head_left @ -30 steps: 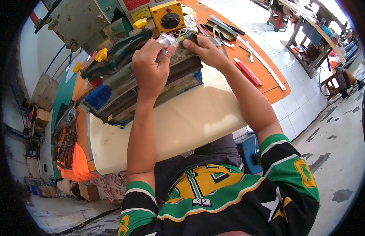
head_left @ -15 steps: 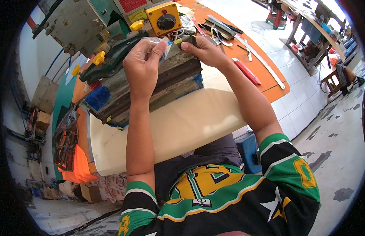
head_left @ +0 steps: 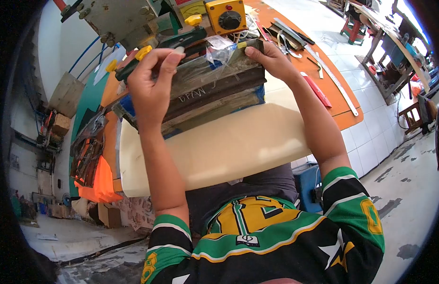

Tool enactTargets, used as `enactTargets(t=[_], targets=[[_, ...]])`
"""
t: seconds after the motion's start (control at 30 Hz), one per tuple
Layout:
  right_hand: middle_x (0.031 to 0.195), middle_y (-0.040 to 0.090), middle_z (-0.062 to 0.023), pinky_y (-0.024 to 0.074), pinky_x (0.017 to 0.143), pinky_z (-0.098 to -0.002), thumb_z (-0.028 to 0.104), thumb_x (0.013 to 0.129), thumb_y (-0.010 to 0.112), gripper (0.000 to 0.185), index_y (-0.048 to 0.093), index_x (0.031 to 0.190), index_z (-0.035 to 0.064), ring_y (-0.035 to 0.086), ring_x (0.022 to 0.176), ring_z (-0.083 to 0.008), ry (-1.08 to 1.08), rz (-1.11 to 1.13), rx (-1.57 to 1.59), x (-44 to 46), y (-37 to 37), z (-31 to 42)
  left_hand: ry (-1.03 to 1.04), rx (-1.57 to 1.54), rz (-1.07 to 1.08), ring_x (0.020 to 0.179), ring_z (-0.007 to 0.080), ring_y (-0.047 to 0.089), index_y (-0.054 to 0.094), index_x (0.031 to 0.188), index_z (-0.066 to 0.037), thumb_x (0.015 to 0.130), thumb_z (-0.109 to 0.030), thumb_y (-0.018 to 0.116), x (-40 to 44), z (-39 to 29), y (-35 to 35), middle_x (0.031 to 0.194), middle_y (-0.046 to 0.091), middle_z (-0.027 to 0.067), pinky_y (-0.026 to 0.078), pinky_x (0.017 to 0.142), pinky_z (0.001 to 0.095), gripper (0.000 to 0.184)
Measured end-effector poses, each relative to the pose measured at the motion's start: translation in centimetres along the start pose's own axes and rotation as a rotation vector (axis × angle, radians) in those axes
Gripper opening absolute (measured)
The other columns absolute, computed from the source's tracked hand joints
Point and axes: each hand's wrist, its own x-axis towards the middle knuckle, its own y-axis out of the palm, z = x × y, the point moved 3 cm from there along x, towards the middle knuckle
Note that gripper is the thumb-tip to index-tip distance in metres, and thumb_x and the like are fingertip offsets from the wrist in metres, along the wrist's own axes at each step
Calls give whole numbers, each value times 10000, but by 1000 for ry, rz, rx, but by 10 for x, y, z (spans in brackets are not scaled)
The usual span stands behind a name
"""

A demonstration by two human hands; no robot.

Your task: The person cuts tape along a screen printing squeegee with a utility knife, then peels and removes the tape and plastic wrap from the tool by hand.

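Note:
A long dark, worn block (head_left: 203, 92) with chalk-like writing on its side lies over a cream board (head_left: 229, 137). Clear plastic film (head_left: 221, 51) stretches across the block's top between my hands. My left hand (head_left: 154, 78) is closed in a pinch above the block's left part, at the film's left side; the pinched edge is too fine to make out. At the block's right end, my right hand (head_left: 272, 59) grips the dark corner piece between thumb and fingers, beside a small yellow mark (head_left: 241, 45).
Behind the block stand a yellow control box (head_left: 226, 17) and a green clamp with yellow knobs (head_left: 193, 20). A red cutter (head_left: 316, 90) and a steel ruler (head_left: 332, 81) lie on the orange table (head_left: 348, 111). Orange cloth (head_left: 100, 182) hangs at the left.
My left hand has moved left, away from my right hand, and the clear film now spans a wider stretch. The view has shifted, so the block and table appear further right.

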Motion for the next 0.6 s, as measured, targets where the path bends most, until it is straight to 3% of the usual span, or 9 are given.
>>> enactTargets(t=[0.07,0.1,0.13,0.2,0.23,0.4,0.47,0.6], targets=[[980,686,18,485,855,-285,472,1046,613,447,691,1136,41,584,948,-83,7,28,-29,0,-2,-1,45,294,-43,714,54,524,733,976,-15,999,-209,722,-7,6,-21,808,682,-11,425,668,213,196],[981,688,21,488,856,-289,458,1050,614,433,694,1132,41,587,950,-81,-6,23,-4,0,0,2,32,415,-61,742,104,558,722,999,-32,964,-196,751,-13,3,-24,832,663,16,449,690,241,171],[981,688,21,488,856,-289,458,1050,614,433,694,1132,41,587,950,-81,-8,21,-1,0,1,2,34,418,-59,742,104,558,722,999,-32,964,-196,751,-17,2,-23,832,663,16,449,690,241,171],[974,688,28,488,848,-285,447,1054,613,422,696,1128,40,586,943,-76,8,43,21,1,1,1,277,577,3,853,182,600,703,1034,-62,912,-217,800,-29,4,-10,953,663,56,494,774,302,220],[974,688,28,488,848,-285,447,1054,613,422,696,1128,40,586,943,-76,7,42,22,1,1,1,334,627,76,1034,278,579,665,1103,-98,824,-270,859,-34,8,-3,1084,599,87,467,907,401,382],[978,689,33,486,834,-276,433,1056,615,413,699,1157,42,593,940,-76,-31,12,32,-1,1,2,268,856,123,1226,309,478,615,1233,-174,773,-368,883,-53,25,31,1277,512,64,319,1044,494,567],[989,691,26,487,840,-277,431,1056,616,415,699,1165,40,594,945,-79,-18,32,23,1,-2,-5,345,940,23,1200,296,495,644,1195,-188,793,-331,868,-49,31,33,1229,541,47,330,1023,472,482],[1013,698,11,492,855,-284,429,1054,620,416,696,1167,36,602,956,-86,-5,37,33,-2,1,5,463,934,59,1185,282,516,681,1127,-191,834,-255,834,-45,31,31,1200,579,20,327,1025,453,336]])
